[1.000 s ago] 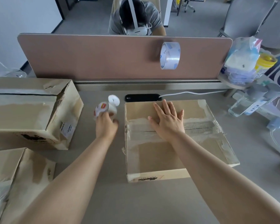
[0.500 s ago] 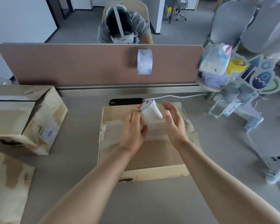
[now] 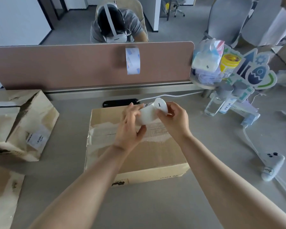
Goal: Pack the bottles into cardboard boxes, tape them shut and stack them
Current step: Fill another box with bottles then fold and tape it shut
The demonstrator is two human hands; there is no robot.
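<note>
Grip: both hands are closed on one white object, apparently a tape dispenser [image 3: 148, 114], held just above the far half of the cardboard box [image 3: 147, 156]. The left hand [image 3: 130, 129] cradles its body, fingers and thumb curled round it. The right hand [image 3: 173, 119] pinches the rounded end.

Condition: the box sits on the desk [image 3: 155, 204] with its flaps down. The seam [image 3: 106, 135] carries torn, wrinkled old tape. No bottles are visible, so the contents are unconfirmed.

Risks:
- Neither hand restrains the flaps. If they lift, new tape would bridge a gap.
- Fresh tape laid over the ragged residue may bond poorly, and a stacked box could split open.
- The free tape end is not visible. It may stick to fingers or fold on itself.
</note>
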